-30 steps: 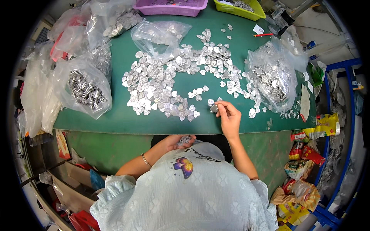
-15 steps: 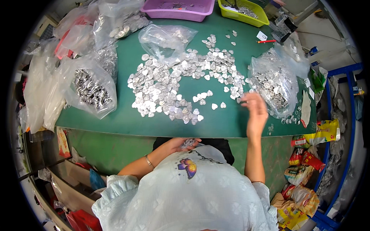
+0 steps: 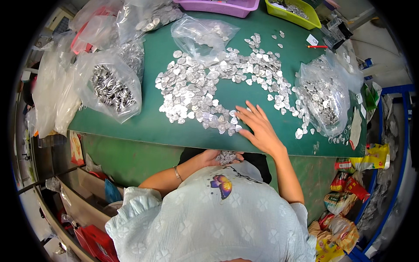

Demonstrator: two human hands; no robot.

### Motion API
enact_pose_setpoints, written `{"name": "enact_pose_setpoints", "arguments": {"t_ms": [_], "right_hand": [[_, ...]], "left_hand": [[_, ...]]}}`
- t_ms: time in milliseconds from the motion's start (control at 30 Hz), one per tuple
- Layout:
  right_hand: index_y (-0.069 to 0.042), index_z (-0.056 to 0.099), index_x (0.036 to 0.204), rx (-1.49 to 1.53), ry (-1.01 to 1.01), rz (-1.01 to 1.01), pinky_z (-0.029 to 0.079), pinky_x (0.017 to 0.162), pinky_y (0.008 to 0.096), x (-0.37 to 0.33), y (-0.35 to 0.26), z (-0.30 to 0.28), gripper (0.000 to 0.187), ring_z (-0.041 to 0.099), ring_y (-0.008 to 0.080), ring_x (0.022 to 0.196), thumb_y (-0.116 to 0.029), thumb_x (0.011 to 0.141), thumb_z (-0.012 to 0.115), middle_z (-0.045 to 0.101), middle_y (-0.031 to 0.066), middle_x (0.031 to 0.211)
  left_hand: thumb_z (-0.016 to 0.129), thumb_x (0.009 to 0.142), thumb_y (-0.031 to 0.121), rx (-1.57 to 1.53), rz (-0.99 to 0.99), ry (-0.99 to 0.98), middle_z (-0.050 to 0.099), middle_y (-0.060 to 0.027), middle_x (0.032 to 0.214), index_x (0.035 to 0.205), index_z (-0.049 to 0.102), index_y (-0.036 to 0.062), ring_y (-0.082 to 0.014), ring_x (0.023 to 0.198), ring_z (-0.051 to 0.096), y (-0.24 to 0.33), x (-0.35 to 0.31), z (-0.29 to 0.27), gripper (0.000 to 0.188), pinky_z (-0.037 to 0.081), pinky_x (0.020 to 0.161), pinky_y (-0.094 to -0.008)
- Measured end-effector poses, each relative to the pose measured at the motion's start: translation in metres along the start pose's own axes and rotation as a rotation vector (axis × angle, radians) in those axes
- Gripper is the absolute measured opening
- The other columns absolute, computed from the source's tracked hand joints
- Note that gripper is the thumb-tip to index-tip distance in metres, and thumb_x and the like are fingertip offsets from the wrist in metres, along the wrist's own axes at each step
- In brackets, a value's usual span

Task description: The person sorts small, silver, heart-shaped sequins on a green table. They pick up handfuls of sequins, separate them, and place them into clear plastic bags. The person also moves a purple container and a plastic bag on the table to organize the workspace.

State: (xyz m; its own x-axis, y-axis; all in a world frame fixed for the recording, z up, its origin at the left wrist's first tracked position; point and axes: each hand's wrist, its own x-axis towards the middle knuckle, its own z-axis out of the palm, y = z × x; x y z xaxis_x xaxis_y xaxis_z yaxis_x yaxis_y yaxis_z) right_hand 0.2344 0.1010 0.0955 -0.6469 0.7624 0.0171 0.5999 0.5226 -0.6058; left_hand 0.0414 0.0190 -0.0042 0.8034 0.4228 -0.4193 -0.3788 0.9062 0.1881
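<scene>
My right hand [image 3: 259, 127] reaches over the front of the table with its fingers spread, palm down. Its fingertips are at the edge of a loose spread of small silver, scallop-edged metal pieces [image 3: 183, 87]. Just below the table's front edge, my left hand [image 3: 209, 158] is cupped around a heap of small silver metal pieces [image 3: 227, 157]. Part of that hand is hidden behind the heap and under the table edge. Whatever lies beneath my right palm cannot be seen.
Clear plastic bags hold metal parts: curved rings in the left bag [image 3: 111, 89], flat pieces in the right bag [image 3: 325, 98]. Another bag [image 3: 203, 37] lies behind the spread. A purple tray [image 3: 227, 8] and a yellow-green tray [image 3: 297, 15] stand at the back.
My right hand has moved left from beside the right bag to the near edge of the spread, and its fingers have spread out. My left hand still cups its pieces. The view has shifted slightly.
</scene>
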Motion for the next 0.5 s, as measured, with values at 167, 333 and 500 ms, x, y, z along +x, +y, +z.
{"name": "enact_pose_setpoints", "arguments": {"t_ms": [167,333,500], "right_hand": [[-0.01,0.051,0.129,0.04,0.041,-0.071,0.019,0.112,0.049,0.002,-0.013,-0.004,0.05,0.028,0.0282,0.137,-0.022,0.082,0.063,0.042,0.0049,0.141],[-0.01,0.052,0.126,-0.134,-0.068,-0.091,0.021,0.111,0.0495,-0.002,-0.013,0.002,0.049,0.029,0.0282,0.136,-0.023,0.081,0.065,0.042,0.0052,0.141],[-0.011,0.054,0.125,-0.084,0.005,-0.089,0.022,0.11,0.0506,-0.032,0.0,0.0,0.048,0.03,0.0283,0.136,-0.027,0.081,0.065,0.042,0.0047,0.14]], "left_hand": [[0.038,0.097,0.041,-0.046,-0.087,-0.052,0.064,-0.0169,0.108,0.117,0.056,-0.0023,-0.0242,0.096,0.064,0.002,0.003,-0.002,0.051,0.053,0.083,-0.0313],[0.038,0.097,0.04,0.041,-0.058,-0.011,0.064,-0.0169,0.108,0.118,0.055,-0.0022,-0.0243,0.098,0.064,-0.001,0.004,-0.007,0.05,0.054,0.082,-0.0302],[0.037,0.098,0.038,0.005,-0.045,-0.01,0.063,-0.0182,0.11,0.121,0.053,-0.0017,-0.0274,0.1,0.063,-0.004,0.003,-0.012,0.049,0.052,0.085,-0.0316]]}}
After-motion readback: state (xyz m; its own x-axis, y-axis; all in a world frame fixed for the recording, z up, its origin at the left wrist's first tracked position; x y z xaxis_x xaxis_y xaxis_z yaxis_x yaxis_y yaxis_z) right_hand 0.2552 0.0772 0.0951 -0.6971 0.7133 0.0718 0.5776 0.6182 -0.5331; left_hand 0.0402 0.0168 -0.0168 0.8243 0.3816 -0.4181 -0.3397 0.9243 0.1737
